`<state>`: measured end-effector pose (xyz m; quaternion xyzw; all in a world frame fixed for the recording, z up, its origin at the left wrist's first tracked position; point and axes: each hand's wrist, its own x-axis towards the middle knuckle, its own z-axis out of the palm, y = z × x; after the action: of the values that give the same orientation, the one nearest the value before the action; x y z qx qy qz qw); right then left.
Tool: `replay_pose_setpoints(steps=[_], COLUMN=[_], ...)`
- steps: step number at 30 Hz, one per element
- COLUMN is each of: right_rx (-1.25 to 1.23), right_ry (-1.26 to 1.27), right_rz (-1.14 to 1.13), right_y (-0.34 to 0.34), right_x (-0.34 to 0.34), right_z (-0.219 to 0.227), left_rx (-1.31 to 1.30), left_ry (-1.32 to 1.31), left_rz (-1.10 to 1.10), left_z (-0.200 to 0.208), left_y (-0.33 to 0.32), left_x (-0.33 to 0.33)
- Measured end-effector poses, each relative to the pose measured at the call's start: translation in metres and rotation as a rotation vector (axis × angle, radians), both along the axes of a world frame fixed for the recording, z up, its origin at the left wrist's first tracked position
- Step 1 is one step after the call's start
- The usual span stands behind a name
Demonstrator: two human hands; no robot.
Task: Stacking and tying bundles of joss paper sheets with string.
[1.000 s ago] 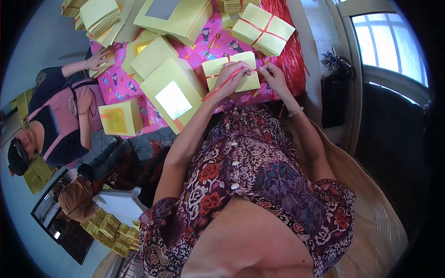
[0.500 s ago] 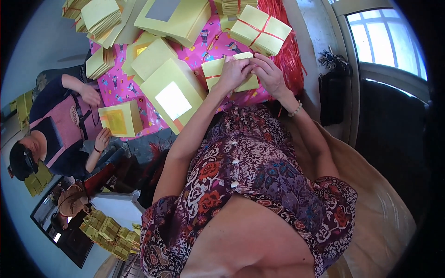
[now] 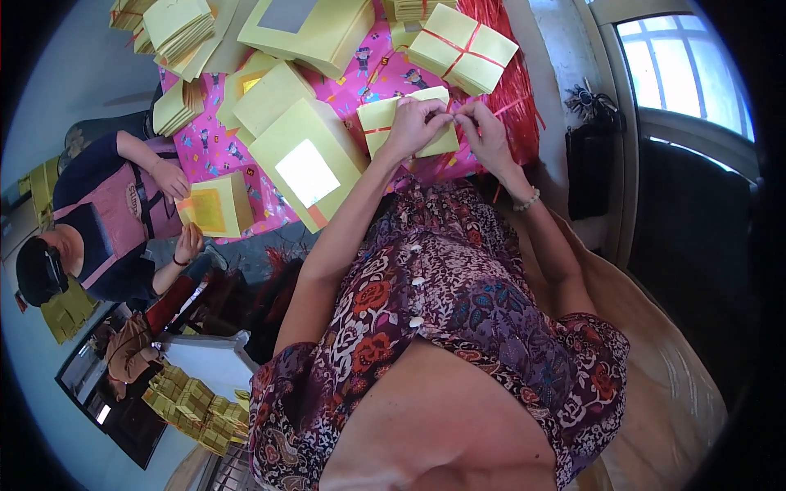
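Observation:
A bundle of yellow paper (image 3: 377, 114) lies on the table in front of me, with a red plastic ribbon (image 3: 379, 130) around it. My left hand (image 3: 416, 127) rests on the bundle, its thumb and fingers pinching the ribbon at the bundle's right side. Close beside it, my right hand (image 3: 486, 136) also pinches the ribbon between thumb and fingertips. A loose ribbon end (image 3: 509, 106) sticks out past my right hand. The fingertips nearly meet, and the exact crossing of the strands is too small to tell.
A finished-looking yellow bundle with crossed ribbon (image 3: 463, 51) sits beyond, next to a heap of red ribbon strands (image 3: 521, 69). Larger paper stacks (image 3: 278, 139) cover the pink patterned tablecloth (image 3: 360, 82). At left, a co-worker (image 3: 106, 213) handles a yellow stack (image 3: 233, 204).
My right hand has drawn slightly away from my left, and a ribbon end now shows beyond it. The co-worker's upper hand has come down onto the paper stack.

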<state>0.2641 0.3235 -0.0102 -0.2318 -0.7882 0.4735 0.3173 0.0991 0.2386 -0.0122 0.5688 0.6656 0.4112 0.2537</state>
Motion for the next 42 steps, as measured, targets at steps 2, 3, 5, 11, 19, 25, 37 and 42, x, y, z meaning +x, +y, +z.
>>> replay_pose_setpoints(steps=[2,3,5,11,19,25,37,42], right_rx=[-0.088,-0.201,-0.245,-0.148,-0.297,-0.497,0.039,0.346], right_ry=[-0.137,-0.179,-0.188,-0.113,-0.120,-0.226,-0.093,-0.320], right_rz=[0.006,0.003,-0.026,-0.076,0.046,0.125,0.253,0.131], right_y=[-0.010,-0.016,-0.021,-0.001,-0.002,0.012,0.031,0.018], right_x=[0.009,0.010,0.011,0.001,-0.002,0.010,-0.005,-0.002], right_z=[-0.007,-0.009,-0.013,-0.022,-0.023,0.005,-0.013,0.003], left_rx=[-0.063,-0.058,-0.054,0.009,0.175,0.292,0.246,0.309], left_ry=[-0.104,-0.168,-0.231,0.186,0.449,0.341,0.275,0.215], left_rz=[-0.007,0.005,0.019,-0.014,0.077,0.189,0.171,0.152], left_z=[0.000,-0.001,-0.003,0.015,0.007,-0.002,-0.003,0.000], left_y=[0.000,-0.001,-0.002,-0.002,-0.008,-0.010,-0.014,-0.016], left_x=[0.001,0.001,0.002,0.014,0.027,0.026,0.027,0.024])
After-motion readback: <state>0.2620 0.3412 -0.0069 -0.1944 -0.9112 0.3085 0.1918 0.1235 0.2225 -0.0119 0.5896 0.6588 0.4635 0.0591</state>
